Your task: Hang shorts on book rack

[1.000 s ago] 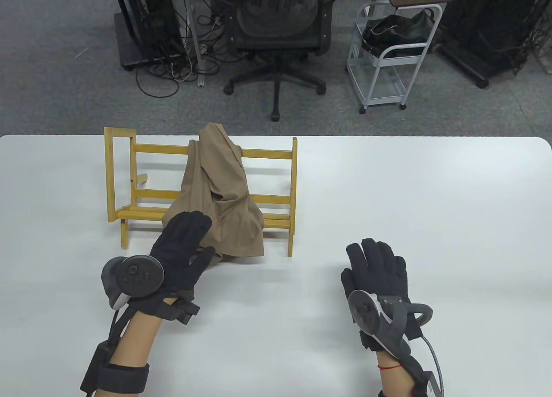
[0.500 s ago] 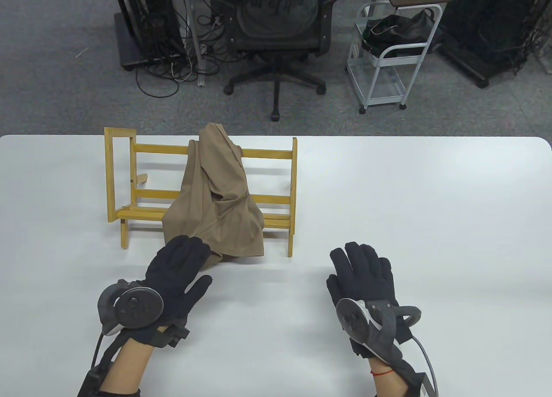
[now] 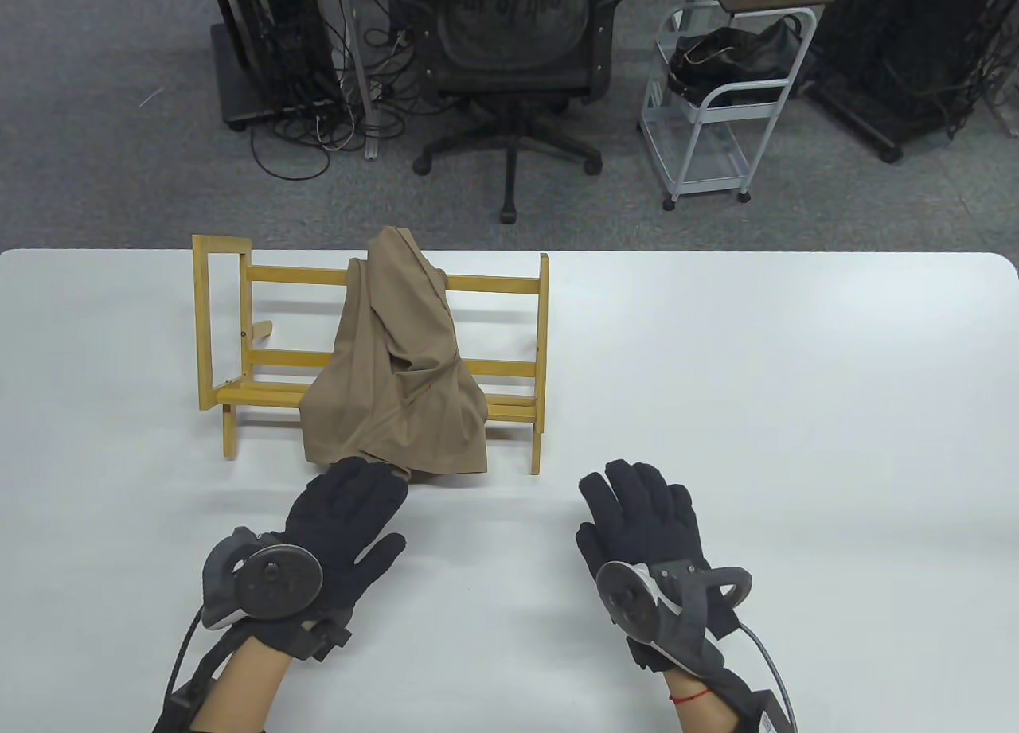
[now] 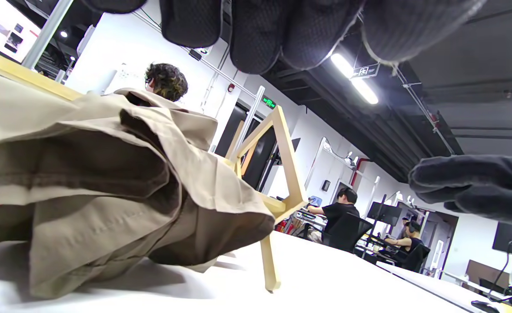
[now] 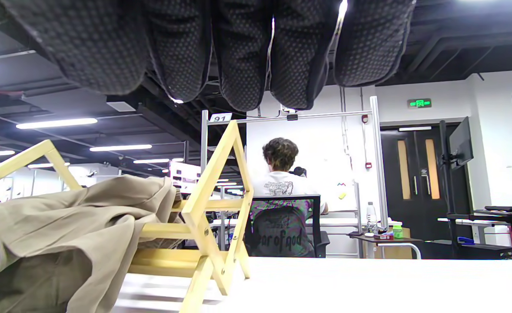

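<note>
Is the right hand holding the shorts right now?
No, the right hand lies flat on the table, apart from the shorts.

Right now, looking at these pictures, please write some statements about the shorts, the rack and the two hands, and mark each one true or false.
1. The khaki shorts hang over the top rail of the wooden book rack. True.
2. The right hand holds the shorts. False: it is flat and open over the white table, apart from shorts and rack.
3. The lower end of the shorts reaches the table in front of the rack. True.
4. The left hand is to the right of the right hand. False: it is to its left, with fingertips at the hem of the shorts.
5. The rack lies flat on its side. False: it stands upright.
</note>
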Demonstrator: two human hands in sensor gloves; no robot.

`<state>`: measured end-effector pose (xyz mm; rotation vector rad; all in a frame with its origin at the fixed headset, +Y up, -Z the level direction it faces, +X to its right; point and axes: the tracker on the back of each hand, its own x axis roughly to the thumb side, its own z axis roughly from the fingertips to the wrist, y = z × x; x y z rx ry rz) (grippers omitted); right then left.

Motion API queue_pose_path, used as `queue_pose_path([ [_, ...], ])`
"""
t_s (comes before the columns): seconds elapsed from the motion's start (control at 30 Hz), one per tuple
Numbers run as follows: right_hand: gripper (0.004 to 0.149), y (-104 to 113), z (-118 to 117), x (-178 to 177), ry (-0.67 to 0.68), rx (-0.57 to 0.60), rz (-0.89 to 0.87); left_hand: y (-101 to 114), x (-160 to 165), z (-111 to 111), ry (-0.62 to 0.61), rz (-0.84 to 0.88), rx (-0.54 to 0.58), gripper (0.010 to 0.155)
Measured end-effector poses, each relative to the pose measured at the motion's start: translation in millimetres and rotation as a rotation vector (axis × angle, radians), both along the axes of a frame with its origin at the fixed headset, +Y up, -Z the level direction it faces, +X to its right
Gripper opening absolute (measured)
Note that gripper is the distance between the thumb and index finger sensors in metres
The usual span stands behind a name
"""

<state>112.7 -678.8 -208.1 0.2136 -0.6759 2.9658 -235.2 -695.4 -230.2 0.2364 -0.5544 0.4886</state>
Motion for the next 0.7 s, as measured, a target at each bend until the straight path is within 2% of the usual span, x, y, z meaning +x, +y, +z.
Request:
queue_pose_path([
  [0.13, 0.056, -4.4, -0.1, -7.3, 0.02, -0.014, 0.025, -1.4, 2.2, 0.0, -0.009, 0.001, -0.015, 0.062],
  [0.47, 0.057, -23.1, 5.6, -39.9, 0.079, -0.02, 0.227, -1.6, 2.6, 0.0, 0.001, -0.014, -0.024, 0.061],
  [0.7, 0.058, -31.3, 11.6, -57.0, 0.099, 0.013, 0.354, -2.6, 1.4, -0.7, -0.007, 0.0, -0.042, 0.061],
])
